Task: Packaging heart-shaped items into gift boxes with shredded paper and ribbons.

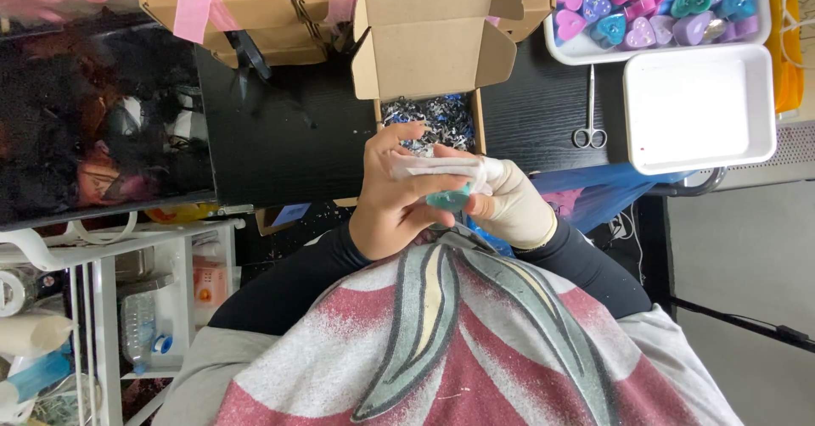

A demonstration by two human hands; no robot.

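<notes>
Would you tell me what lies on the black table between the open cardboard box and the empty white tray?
In the head view, a pair of small scissors lies on the black table between the open cardboard box and the empty white tray; otherwise that stretch is bare.

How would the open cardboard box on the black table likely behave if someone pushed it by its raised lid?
The open cardboard box probably slides easily, since only shredded paper filling shows inside. Its raised lid looks thin and would likely flex before the base moves. Standing open, it may tip backward.
</notes>
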